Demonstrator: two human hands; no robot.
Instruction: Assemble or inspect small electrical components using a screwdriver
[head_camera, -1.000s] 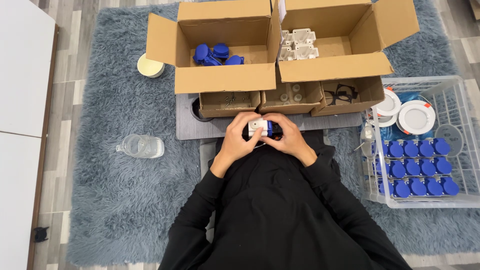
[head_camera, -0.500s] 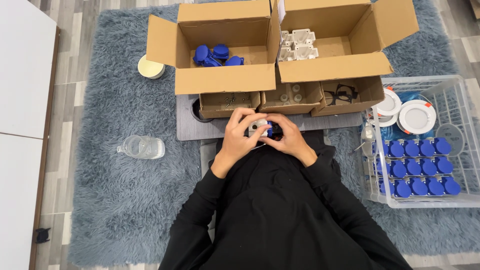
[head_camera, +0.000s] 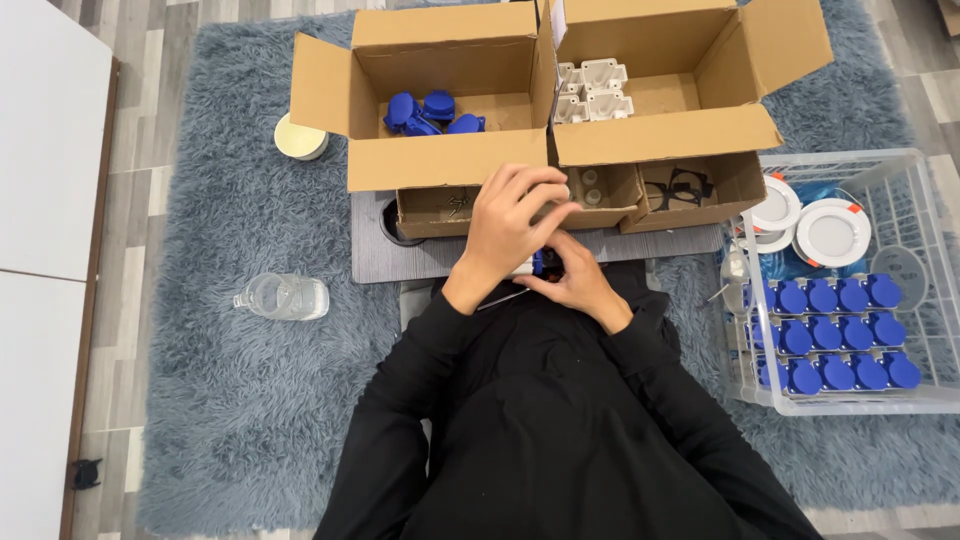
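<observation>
Both hands meet mid-lap; left hand (head_camera: 510, 225) arches over, right hand (head_camera: 578, 283) cups beneath, fingers pinching a small blue-and-white part (head_camera: 533, 264).

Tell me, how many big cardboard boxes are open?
2. The left box holds blue parts; the right box holds white parts. Smaller trays sit below them.

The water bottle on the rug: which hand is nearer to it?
Left. The left hand is to the right of the bottle, a rug gap between them. The right hand is farther right, beyond the left.
</observation>
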